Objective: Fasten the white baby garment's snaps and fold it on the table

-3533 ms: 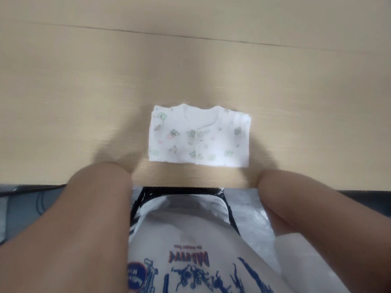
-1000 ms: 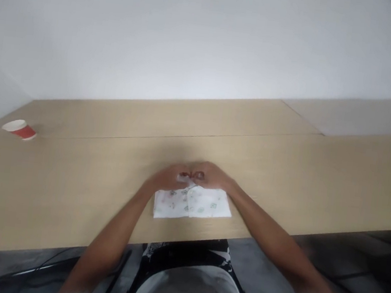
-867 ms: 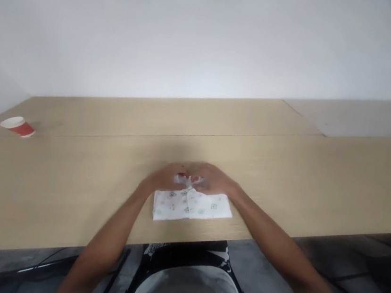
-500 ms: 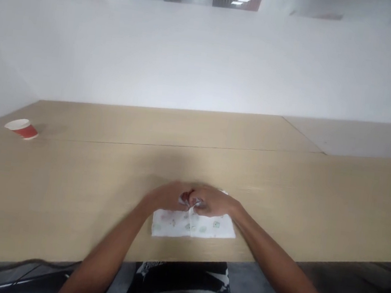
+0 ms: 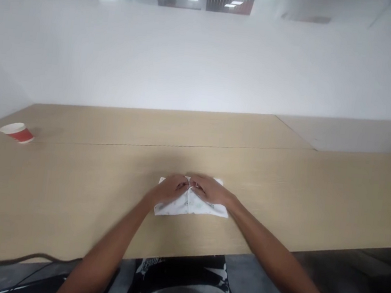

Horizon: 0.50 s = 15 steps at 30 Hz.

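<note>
A white cloth with small faint prints lies on the table in front of me. Its near part is raised into a ridge at the middle. My left hand grips it from the left, fingers curled in. From the right, my right hand pinches the cloth close beside the left one. Thumbs and fingertips almost meet over the centre, and both hands cover much of the far half.
A red and white paper cup stands tilted-looking at the far left of the wooden table. A white partition rises behind the table. A dark cable runs along the near left edge.
Both hands have shifted slightly away from me with the cloth, whose near edge has drawn further from the table's front edge. The cloth's middle is now lifted more into a peak.
</note>
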### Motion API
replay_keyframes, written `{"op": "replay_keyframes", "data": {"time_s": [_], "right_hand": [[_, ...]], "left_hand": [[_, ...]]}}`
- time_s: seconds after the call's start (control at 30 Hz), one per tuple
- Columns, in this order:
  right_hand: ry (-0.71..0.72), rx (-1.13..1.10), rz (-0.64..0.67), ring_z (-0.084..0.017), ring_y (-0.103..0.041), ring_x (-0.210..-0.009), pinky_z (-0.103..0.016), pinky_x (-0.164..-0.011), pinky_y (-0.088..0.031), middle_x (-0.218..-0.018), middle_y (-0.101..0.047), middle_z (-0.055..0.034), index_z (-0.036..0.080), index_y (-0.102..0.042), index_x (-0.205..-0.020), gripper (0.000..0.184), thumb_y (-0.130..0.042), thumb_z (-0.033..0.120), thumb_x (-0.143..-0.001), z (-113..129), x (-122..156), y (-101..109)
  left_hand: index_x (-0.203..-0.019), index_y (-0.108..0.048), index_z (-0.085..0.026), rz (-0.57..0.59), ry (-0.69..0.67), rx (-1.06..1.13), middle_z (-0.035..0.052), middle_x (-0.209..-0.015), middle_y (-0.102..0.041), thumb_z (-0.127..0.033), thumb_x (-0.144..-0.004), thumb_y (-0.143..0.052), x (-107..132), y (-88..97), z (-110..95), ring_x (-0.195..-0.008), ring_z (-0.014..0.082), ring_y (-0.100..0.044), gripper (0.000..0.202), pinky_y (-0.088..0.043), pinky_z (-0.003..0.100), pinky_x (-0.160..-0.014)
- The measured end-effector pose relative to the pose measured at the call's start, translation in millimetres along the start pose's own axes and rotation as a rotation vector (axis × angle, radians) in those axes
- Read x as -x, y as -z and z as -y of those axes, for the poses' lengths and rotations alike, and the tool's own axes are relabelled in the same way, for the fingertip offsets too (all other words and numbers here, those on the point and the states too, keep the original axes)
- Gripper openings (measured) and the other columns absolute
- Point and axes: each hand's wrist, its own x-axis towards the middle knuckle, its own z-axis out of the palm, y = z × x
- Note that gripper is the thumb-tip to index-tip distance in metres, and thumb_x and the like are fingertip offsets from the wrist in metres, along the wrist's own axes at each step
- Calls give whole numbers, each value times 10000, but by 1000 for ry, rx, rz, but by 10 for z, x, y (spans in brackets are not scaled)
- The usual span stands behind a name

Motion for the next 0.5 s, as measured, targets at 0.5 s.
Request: {"op": "replay_keyframes", "data": {"time_s": [0.5], "right_hand": [[-121, -268, 395, -77, -547, -673, -184, -599, -328, -782, -623, 53, 138, -660, -847, 191, -725, -1, -734, 557, 313, -16]], "left_hand": [[-902, -707, -169, 358, 152, -126, 63, -903, -663, -223, -859, -624, 513, -159, -545, -835, 234, -612, 108, -420, 313, -731]]}}
